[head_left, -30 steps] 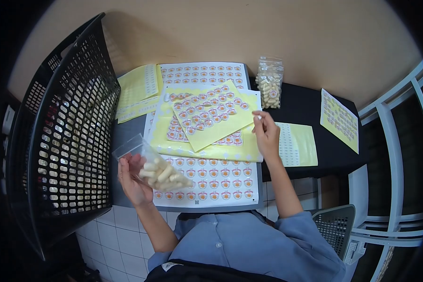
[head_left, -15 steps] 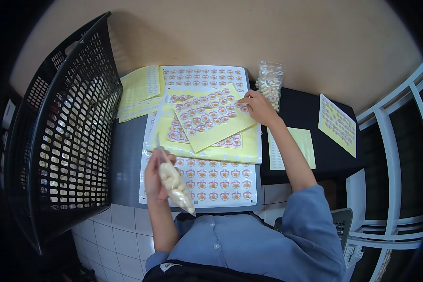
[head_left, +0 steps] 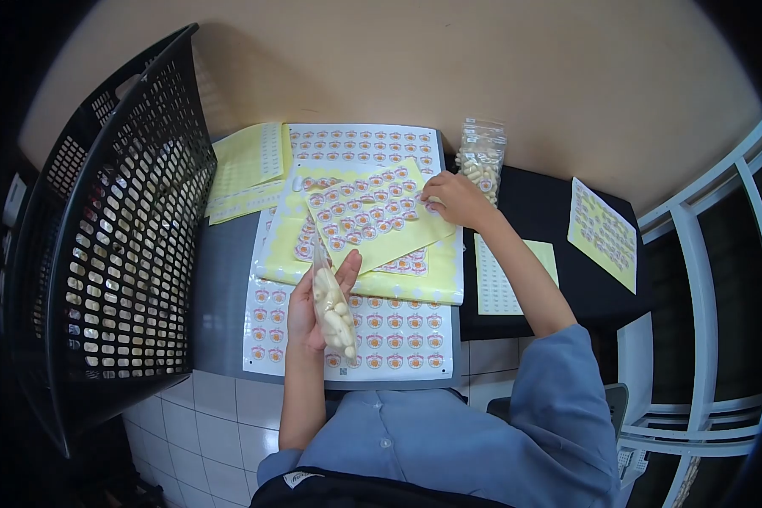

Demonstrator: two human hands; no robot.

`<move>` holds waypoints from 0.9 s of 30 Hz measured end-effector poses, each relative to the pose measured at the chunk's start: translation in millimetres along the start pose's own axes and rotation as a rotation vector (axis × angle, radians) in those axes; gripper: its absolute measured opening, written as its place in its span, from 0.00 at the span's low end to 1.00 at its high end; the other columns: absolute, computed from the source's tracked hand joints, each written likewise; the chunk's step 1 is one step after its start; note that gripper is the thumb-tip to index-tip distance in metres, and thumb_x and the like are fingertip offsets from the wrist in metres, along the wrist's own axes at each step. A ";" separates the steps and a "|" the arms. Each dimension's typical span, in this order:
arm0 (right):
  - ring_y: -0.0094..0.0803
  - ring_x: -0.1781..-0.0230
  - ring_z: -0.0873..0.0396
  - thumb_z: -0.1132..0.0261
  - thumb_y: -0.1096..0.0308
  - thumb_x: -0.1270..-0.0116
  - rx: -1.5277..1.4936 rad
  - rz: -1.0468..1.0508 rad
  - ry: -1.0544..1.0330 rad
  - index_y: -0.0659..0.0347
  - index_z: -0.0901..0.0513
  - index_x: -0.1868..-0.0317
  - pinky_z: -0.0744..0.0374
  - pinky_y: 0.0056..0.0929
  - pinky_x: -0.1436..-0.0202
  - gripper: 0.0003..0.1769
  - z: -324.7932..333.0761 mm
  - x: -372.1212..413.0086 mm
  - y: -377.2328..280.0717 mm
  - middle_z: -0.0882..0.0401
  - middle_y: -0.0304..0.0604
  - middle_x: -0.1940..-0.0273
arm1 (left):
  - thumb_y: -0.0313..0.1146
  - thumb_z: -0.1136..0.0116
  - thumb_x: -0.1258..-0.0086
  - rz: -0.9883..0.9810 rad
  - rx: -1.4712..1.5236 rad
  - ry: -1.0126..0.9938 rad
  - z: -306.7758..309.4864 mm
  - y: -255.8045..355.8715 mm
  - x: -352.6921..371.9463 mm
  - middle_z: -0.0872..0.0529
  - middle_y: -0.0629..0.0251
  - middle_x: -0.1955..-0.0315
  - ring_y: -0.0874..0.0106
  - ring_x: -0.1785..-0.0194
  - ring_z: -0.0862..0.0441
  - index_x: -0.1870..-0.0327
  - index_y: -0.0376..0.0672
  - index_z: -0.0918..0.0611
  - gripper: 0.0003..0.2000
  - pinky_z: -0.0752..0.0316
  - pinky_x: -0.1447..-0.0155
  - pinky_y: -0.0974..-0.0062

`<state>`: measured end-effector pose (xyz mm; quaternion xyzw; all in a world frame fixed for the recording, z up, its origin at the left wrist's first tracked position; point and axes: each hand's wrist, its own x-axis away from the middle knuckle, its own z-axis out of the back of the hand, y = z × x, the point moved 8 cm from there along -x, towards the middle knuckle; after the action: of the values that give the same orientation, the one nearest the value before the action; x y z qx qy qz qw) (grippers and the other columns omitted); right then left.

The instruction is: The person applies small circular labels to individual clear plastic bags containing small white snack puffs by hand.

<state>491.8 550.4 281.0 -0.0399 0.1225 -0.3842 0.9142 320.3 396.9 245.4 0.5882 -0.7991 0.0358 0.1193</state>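
Plastic bag (head_left: 331,296) of capsules (head_left: 340,327) gripped by left hand (head_left: 301,315) — right hand (head_left: 454,200) on sticker sheet (head_left: 372,222), perhaps pinching.

Place: a small packing and labelling workstation
Worktop (head_left: 229,279): grey, set against a plain beige wall (head_left: 398,68), covered with sticker sheets (head_left: 364,140)
Far edge: bagged capsules (head_left: 481,165)
Left edge: black mesh crate (head_left: 102,237)
Floor: white tiles (head_left: 186,415)
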 end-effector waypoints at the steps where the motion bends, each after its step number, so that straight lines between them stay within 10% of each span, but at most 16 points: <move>1: 0.35 0.59 0.28 0.35 0.71 0.52 0.015 0.026 -0.021 0.61 0.20 0.68 0.29 0.30 0.56 0.09 -1.2 -0.7 -0.8 0.22 0.40 0.65 | 0.34 0.59 0.35 0.019 -0.030 -0.002 -0.5 -1.1 -1.0 0.41 0.45 0.42 0.62 0.44 0.32 0.67 0.37 0.25 0.11 0.19 0.68 0.76; 14: 0.40 0.66 0.24 0.43 0.72 0.50 0.079 -0.012 -0.355 0.65 0.22 0.69 0.28 0.34 0.62 0.08 -6.1 -10.4 12.1 0.22 0.47 0.68 | 0.36 0.63 0.34 0.015 -0.084 -0.085 10.6 2.2 -8.8 0.46 0.36 0.42 0.62 0.38 0.40 0.60 0.38 0.23 0.14 0.21 0.61 0.80; 16: 0.42 0.64 0.25 0.47 0.69 0.48 0.009 -0.036 -0.389 0.65 0.22 0.66 0.28 0.35 0.59 0.12 -7.0 -9.8 16.2 0.22 0.50 0.66 | 0.42 0.68 0.32 0.047 -0.044 0.029 15.0 -1.9 -7.1 0.35 0.46 0.45 0.70 0.77 0.22 0.46 0.48 0.36 0.16 0.22 0.78 0.73; 17: 0.42 0.64 0.25 0.47 0.69 0.48 0.010 -0.034 -0.388 0.65 0.22 0.66 0.28 0.35 0.59 0.12 -7.0 -10.6 18.3 0.22 0.50 0.66 | 0.42 0.68 0.32 0.045 -0.044 0.028 18.1 -1.6 -7.7 0.35 0.46 0.45 0.70 0.77 0.22 0.46 0.48 0.36 0.16 0.22 0.78 0.73; 19: 0.43 0.60 0.25 0.50 0.66 0.46 -0.076 -0.066 -0.434 0.65 0.23 0.64 0.29 0.35 0.55 0.14 -12.2 -10.7 24.3 0.23 0.52 0.62 | 0.36 0.63 0.34 0.021 -0.072 -0.134 13.9 0.9 -9.1 0.46 0.36 0.42 0.63 0.37 0.41 0.53 0.40 0.28 0.15 0.22 0.60 0.81; 27: 0.39 0.59 0.25 0.49 0.62 0.42 -0.434 -0.186 -0.159 0.64 0.25 0.65 0.28 0.33 0.57 0.14 -9.4 -5.5 45.2 0.23 0.50 0.62 | 0.36 0.65 0.33 -0.004 -0.079 -0.090 10.5 -2.9 -7.2 0.44 0.40 0.42 0.62 0.37 0.42 0.48 0.40 0.33 0.16 0.27 0.49 0.76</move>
<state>517.0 586.2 265.4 -0.2766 0.1256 -0.4271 0.8516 323.5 400.7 233.2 0.5855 -0.8034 -0.0223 0.1064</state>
